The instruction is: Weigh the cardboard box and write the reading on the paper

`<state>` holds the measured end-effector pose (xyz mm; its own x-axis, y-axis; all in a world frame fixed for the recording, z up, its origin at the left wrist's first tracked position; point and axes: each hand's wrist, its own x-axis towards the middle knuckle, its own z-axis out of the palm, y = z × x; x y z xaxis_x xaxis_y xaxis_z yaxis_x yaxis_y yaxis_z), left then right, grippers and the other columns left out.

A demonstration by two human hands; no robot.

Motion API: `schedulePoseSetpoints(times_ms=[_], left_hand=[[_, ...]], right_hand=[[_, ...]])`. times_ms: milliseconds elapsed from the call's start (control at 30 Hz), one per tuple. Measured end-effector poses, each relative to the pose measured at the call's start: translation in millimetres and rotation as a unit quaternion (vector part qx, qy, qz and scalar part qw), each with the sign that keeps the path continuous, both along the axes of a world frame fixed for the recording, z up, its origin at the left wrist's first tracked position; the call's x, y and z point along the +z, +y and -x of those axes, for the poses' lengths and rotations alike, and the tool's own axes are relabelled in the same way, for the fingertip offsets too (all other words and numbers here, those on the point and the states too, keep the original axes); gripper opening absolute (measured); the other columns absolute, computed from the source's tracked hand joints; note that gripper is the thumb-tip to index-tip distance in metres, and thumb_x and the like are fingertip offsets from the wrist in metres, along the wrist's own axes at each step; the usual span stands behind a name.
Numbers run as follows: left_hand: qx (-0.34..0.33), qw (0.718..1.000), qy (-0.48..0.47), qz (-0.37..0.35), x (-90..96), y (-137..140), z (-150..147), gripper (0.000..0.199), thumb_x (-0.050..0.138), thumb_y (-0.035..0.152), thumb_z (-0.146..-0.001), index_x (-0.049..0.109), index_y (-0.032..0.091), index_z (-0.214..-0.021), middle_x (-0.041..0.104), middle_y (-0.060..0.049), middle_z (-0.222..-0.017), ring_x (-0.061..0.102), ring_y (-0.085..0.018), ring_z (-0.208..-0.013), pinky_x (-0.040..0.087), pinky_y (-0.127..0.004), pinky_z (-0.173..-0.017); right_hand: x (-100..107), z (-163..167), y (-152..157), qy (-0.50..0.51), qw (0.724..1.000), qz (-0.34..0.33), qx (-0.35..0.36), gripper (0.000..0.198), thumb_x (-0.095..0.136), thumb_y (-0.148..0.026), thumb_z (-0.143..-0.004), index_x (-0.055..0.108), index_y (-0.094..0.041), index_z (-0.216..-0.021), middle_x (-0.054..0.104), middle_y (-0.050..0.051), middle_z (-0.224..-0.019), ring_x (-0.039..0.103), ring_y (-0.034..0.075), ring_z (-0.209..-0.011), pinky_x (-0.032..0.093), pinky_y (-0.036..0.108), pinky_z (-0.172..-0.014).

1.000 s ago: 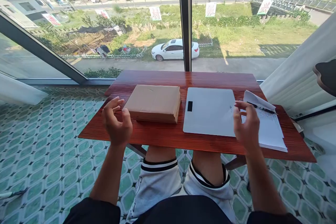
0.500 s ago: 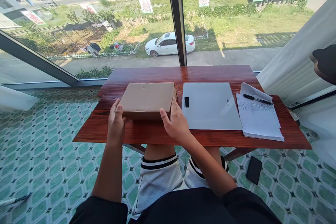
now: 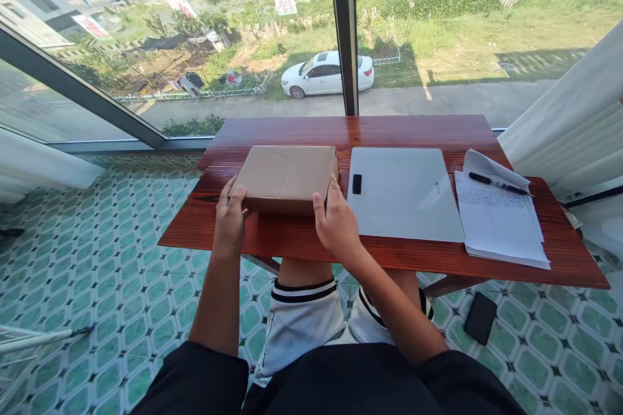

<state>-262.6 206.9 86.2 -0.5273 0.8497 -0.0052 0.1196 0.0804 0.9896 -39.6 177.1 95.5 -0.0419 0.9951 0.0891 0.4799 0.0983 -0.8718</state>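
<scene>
A brown cardboard box (image 3: pixel 291 172), its flaps taped shut along the top, lies flat at the left part of the dark red wooden table (image 3: pixel 311 232). My left hand (image 3: pixel 230 217) grips the box's near left corner, thumb on the front edge. At the near right corner, my right hand (image 3: pixel 337 219) presses on the side with its fingers and on the front with its thumb. Together they hold the box between them. Just right of my right hand lies a closed grey laptop (image 3: pixel 402 198) with a small black patch near its left edge.
Written paper sheets (image 3: pixel 501 217) with a black pen (image 3: pixel 499 183) on top lie at the table's right. A dark phone (image 3: pixel 481 318) rests on the tiled floor (image 3: pixel 136 298). Window glass stands behind the table, and a white curtain (image 3: pixel 564 117) hangs at the right.
The whole view has shifted, so the table and its things appear further right. Both hands keep their hold on the box, which shows no clear movement on the table.
</scene>
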Motion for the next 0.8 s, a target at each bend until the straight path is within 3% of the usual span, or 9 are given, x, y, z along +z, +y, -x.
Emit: schedulePoseSetpoints(times_ms=[233,567,700,800], left_hand=[[0.023,0.999,0.022,-0.004,6.0,-1.7,-7.1,0.061,0.059,0.048,-0.081,0.058,0.026,-0.138,0.057,-0.01,-0.144,0.059,-0.024,-0.121,0.054,-0.025,-0.075],[0.056,0.993,0.093,-0.045,30.5,-15.0,-24.3,0.057,0.057,0.048,-0.086,0.058,0.026,-0.139,0.058,-0.008,-0.145,0.055,-0.026,-0.131,0.053,-0.036,-0.101],[0.041,0.989,0.11,-0.087,36.0,-16.0,-35.7,0.056,0.056,0.048,-0.089,0.056,0.023,-0.14,0.057,-0.008,-0.147,0.053,-0.025,-0.135,0.046,-0.038,-0.113],[0.029,0.988,0.118,-0.1,36.8,-15.2,-46.9,0.056,0.053,0.053,-0.091,0.056,0.025,-0.14,0.057,-0.008,-0.148,0.054,-0.025,-0.135,0.046,-0.039,-0.114]], right_hand=[[-0.7,-0.7,-0.3,0.052,0.999,-0.006,0.004,0.074,0.025,-0.047,-0.103,0.033,0.004,-0.156,0.031,0.015,-0.163,0.033,0.027,-0.152,0.034,0.039,-0.123],[18.4,-16.1,-7.8,0.055,0.998,-0.032,-0.02,0.07,0.023,-0.051,-0.103,0.031,-0.013,-0.161,0.032,0.009,-0.163,0.04,0.026,-0.148,0.046,0.043,-0.111],[24.0,-30.0,-8.8,0.051,0.997,-0.046,-0.04,0.068,0.024,-0.05,-0.102,0.032,-0.016,-0.161,0.034,0.007,-0.162,0.043,0.025,-0.146,0.047,0.042,-0.109],[25.0,-44.0,-9.1,0.048,0.995,-0.064,-0.066,0.066,0.027,-0.049,-0.102,0.036,-0.018,-0.16,0.036,0.005,-0.161,0.047,0.024,-0.143,0.047,0.04,-0.11]])
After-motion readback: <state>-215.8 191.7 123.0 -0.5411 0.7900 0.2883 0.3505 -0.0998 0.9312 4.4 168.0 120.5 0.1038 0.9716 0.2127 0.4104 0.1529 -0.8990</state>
